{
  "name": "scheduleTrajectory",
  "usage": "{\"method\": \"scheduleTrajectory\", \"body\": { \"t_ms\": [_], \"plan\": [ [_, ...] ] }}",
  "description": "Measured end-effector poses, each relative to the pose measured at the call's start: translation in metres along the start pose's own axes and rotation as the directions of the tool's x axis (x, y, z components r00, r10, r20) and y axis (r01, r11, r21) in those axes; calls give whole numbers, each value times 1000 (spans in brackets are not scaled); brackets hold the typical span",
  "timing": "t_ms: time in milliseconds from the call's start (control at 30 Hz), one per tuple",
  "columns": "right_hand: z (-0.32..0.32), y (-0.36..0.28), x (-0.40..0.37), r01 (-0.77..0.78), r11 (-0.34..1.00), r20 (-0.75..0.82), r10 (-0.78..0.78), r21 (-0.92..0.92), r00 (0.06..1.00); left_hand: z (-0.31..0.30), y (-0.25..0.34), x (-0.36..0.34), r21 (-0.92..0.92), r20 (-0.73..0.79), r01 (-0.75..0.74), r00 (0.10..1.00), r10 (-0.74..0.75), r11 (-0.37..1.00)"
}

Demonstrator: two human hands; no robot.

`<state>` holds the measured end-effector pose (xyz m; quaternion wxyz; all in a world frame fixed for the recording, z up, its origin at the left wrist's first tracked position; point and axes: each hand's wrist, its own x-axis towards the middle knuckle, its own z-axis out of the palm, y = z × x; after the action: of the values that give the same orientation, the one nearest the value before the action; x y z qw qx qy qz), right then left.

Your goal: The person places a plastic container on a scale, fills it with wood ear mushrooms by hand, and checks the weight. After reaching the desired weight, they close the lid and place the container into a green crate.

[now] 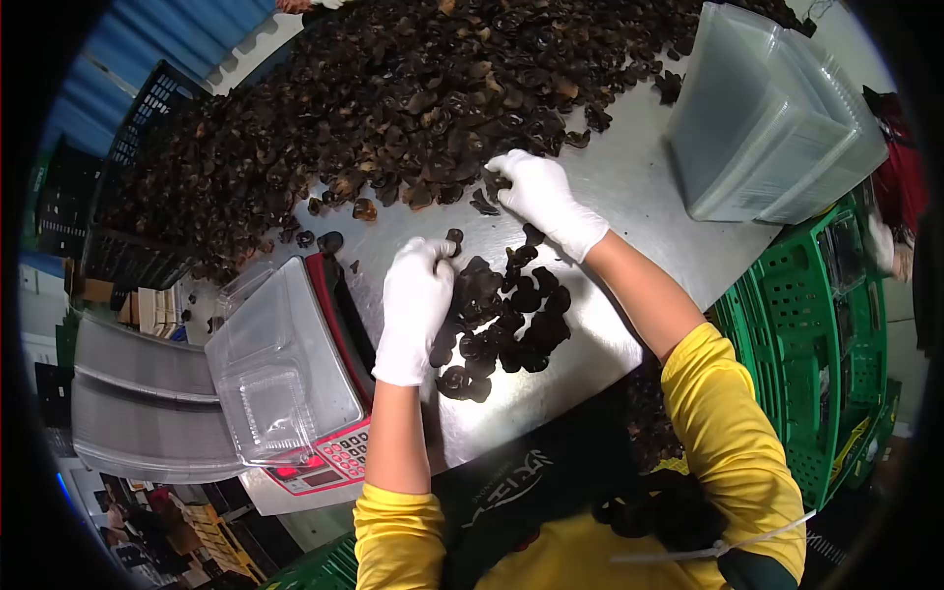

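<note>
My left hand (415, 310), in a white glove, is closed just left of a small pile of dark wood ear mushrooms (511, 324) on the metal table (605, 324). A small mushroom piece (454, 236) shows at its fingertips. My right hand (547, 202), also gloved, reaches to the front edge of a large heap of wood ear mushrooms (393, 88). Its fingers are bent around a dark mushroom piece (497, 183), and another loose piece (484, 203) lies just below them.
On the left, a red-edged scale (334, 457) carries a clear plastic tray (280, 393). More clear trays (147, 413) are stacked beyond it. Tall stacked clear containers (757, 118) stand at the upper right. Green crates (806, 344) line the right side; a black crate (138, 256) stands left.
</note>
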<state>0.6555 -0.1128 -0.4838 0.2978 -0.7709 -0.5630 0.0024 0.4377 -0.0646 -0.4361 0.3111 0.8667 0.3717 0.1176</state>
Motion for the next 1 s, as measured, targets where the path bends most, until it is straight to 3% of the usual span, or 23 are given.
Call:
{"method": "scheduleTrajectory", "body": {
  "t_ms": [33, 67, 100, 167, 300, 367, 400, 433, 500, 533, 567, 633, 667, 733, 767, 833, 933, 967, 1000],
  "plan": [
    [-7, -1, -1, 1, 1000, 1, -1, 1, 1000, 3, 4, 8, -21, -86, 8, 996, -10, 1000],
    [-16, -1, -3, -118, 965, -3, 122, 234, 992, 4, 11, 19, 152, -116, -37, 992, 55, 988],
    [-23, 0, -4, -224, 865, 23, 239, 450, 971, 14, 4, 33, 122, -173, -142, 972, 162, 982],
    [-26, 6, -11, -222, 847, -4, 255, 483, 967, 32, 15, 55, 218, -281, -81, 949, 142, 973],
    [-37, 10, -29, -309, 778, 67, 327, 547, 943, 50, 20, 82, 300, -211, -70, 968, 137, 951],
    [-38, 16, -34, -395, 617, 185, 377, 680, 907, 53, 17, 87, 273, -128, -82, 984, 121, 958],
    [-41, 19, -38, -338, 502, 187, 328, 796, 926, 59, 6, 88, 231, -188, -166, 959, 212, 959],
    [-48, 12, -40, -338, 502, 187, 327, 796, 926, 53, 8, 84, 231, -188, -166, 959, 211, 959],
    [-62, -2, -46, -361, 521, 302, 198, 773, 932, 36, 14, 72, 127, -240, -95, 963, 124, 987],
    [-61, -6, -50, -427, 454, 425, 113, 782, 898, 25, 18, 64, 143, -230, -39, 971, 72, 989],
    [-63, -12, -51, -553, 418, 556, 129, 721, 821, 18, 16, 56, 134, -217, -27, 974, 56, 991],
    [-41, -9, -50, -313, 608, 281, 151, 730, 948, 3, 13, 36, 111, -41, 13, 999, -9, 994],
    [-33, -6, -46, -314, 607, 281, 153, 730, 948, 3, 12, 26, 111, -40, 13, 999, -9, 994],
    [-22, -2, -29, -125, 930, 106, 93, 345, 990, 2, 10, 10, 126, 18, -75, 997, 74, 989],
    [-18, -6, -23, -32, 986, 82, 19, 164, 996, 0, 10, 5, 156, 30, -75, 997, 71, 985],
    [-1, -9, -14, 81, 994, 99, -74, -67, 992, -1, 10, -3, 190, 5, -99, 995, 100, 977],
    [7, -15, -5, 62, 974, 231, -10, -217, 973, -5, 6, -11, 191, -3, -99, 995, 102, 977],
    [6, -16, -8, 63, 974, 235, -11, -216, 972, -4, 3, -15, 190, -2, -96, 995, 98, 977],
    [1, -18, -15, 5, 1000, 183, 0, -27, 983, -2, 1, -18, 162, -28, -136, 989, 143, 977]
  ]
}}
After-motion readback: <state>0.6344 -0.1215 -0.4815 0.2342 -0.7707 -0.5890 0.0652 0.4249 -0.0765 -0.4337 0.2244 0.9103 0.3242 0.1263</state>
